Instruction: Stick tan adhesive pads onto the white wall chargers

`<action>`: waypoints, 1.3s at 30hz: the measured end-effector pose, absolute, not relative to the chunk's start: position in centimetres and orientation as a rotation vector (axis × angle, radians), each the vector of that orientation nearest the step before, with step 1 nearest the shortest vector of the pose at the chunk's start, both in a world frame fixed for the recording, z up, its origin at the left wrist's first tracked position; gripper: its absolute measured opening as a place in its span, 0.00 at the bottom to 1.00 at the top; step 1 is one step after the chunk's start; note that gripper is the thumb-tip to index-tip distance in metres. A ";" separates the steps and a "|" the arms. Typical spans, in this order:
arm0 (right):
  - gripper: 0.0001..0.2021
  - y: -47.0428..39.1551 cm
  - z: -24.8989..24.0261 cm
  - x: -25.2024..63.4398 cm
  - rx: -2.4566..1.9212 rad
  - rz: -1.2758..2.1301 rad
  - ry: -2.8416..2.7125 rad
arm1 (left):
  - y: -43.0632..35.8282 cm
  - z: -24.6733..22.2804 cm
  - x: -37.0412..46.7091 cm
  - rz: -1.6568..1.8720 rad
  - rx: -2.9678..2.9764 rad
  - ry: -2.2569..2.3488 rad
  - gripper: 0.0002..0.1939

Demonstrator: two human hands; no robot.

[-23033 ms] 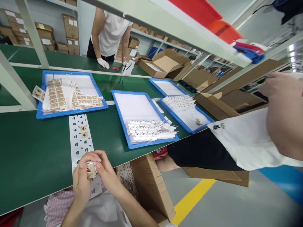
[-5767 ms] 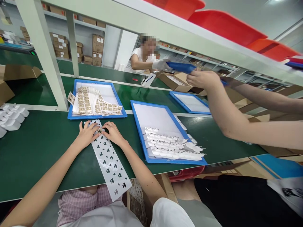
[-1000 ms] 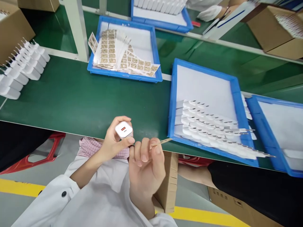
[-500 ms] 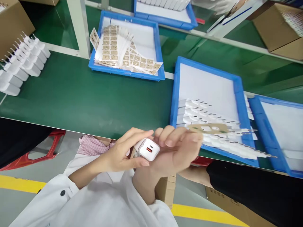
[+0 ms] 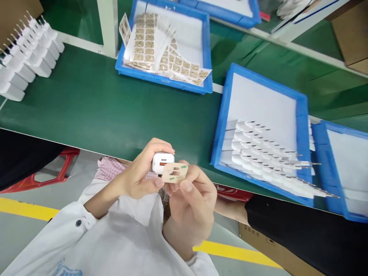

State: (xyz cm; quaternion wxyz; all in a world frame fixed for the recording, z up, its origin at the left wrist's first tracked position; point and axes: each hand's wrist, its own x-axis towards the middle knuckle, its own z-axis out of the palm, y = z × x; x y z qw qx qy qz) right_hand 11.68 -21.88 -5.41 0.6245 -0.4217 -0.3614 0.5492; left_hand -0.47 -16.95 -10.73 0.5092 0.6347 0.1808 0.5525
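My left hand (image 5: 140, 172) is wrapped around a white USB charger (image 5: 156, 162), its port face turned up toward me with a small slot and a red-orange port showing. Between thumb and fingertips, my right hand (image 5: 195, 191) pinches a beige adhesive sticker (image 5: 178, 177) that has cut-out openings and green print. The sticker overlaps the lower right corner of the charger face in this view; whether they touch I cannot tell. Both hands are just off the near edge of the green table (image 5: 115, 111).
A blue tray (image 5: 163, 78) at the back holds sheets of beige stickers. Another blue tray (image 5: 225, 115) at right contains rows of white chargers (image 5: 258, 153) with pins. More white chargers (image 5: 34, 57) stand at far left. A person's black sleeve (image 5: 287, 226) is on the right.
My right hand has come left and turned, bringing the sticker from above the right tray to the charger. My left hand has tilted the charger more upright. The view has shifted slightly.
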 end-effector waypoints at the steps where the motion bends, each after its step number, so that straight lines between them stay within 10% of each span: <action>1: 0.12 -22.0 -5.6 11.5 -0.972 1.288 -0.811 | -16.9 -10.5 -0.7 1.324 1.556 0.430 0.23; 39: 0.11 -22.4 -6.1 10.5 -1.025 1.209 -0.846 | -17.6 -9.1 -2.0 1.241 1.708 0.548 0.19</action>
